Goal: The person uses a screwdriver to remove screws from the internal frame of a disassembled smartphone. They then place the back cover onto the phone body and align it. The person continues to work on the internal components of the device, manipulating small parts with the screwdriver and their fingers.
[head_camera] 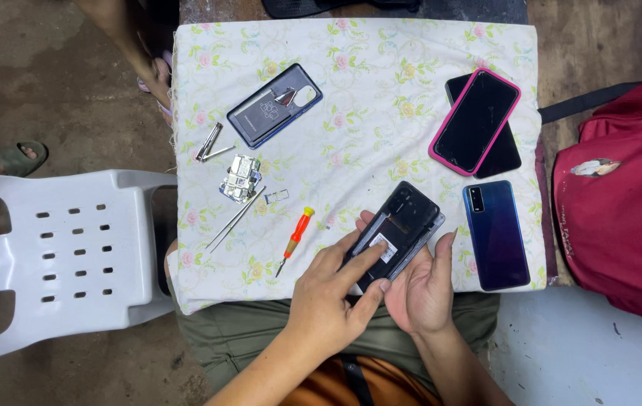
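The right hand (420,289) cradles an opened black phone (398,229) from beneath, fingers curled up around its right edge, at the near edge of the flowered cloth (381,113). The left hand (330,297) lies over the phone, forefinger stretched out and pressing on the exposed inside, thumb against the near end; it pinches nothing that I can see. A hard push there could, I judge, crack or bend an inner part, and the phone might slide off the palm, since only the curled fingers steady it.

Just left of the hands lies a small orange-handled screwdriver (295,239), then tweezers (235,218) and a small metal tray (277,195) (easily brushed off the cloth by a wrist). Farther left and away sit a shiny metal part (240,178), a second pair of tweezers (211,143) and a grey back cover (274,105). To the right lie a blue phone (495,234) and, farther off, a pink-cased phone (476,120). A white plastic chair (58,256) stands at the left.
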